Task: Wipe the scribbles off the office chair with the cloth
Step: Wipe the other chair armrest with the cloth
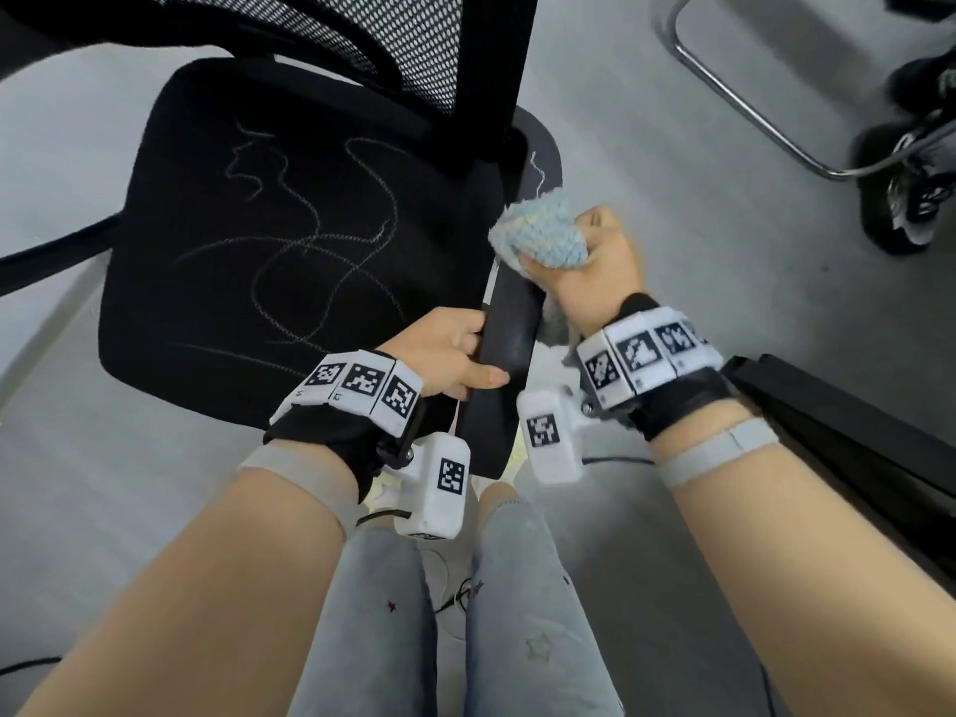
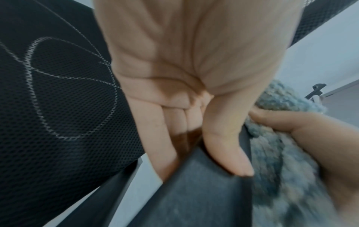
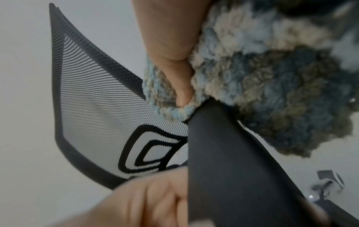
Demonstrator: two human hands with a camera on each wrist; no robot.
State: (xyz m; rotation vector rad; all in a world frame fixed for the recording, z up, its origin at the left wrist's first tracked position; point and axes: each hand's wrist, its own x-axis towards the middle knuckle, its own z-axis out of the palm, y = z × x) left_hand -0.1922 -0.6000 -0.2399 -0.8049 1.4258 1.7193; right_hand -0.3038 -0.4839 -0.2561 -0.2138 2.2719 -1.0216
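A black office chair fills the head view; white chalk-like scribbles [image 1: 305, 235] run across its mesh seat [image 1: 207, 313], and a short scribble [image 1: 538, 170] marks the far end of the right armrest [image 1: 509, 333]. My left hand [image 1: 455, 357] grips the armrest's near part, thumb on top [image 2: 229, 155] and fingers under its edge. My right hand [image 1: 595, 261] holds a bunched fluffy blue-and-cream cloth [image 1: 543, 232] and presses it on the armrest's middle [image 3: 223, 161], just short of the short scribble. The cloth [image 3: 272, 73] wraps round my thumb in the right wrist view.
The mesh backrest [image 1: 414, 38] rises behind the seat. A metal chair-leg frame [image 1: 750, 111] and someone's dark shoes [image 1: 921, 194] are on the grey floor at the right. A dark desk edge [image 1: 827, 406] lies beside my right forearm. My knees [image 1: 450, 613] are below.
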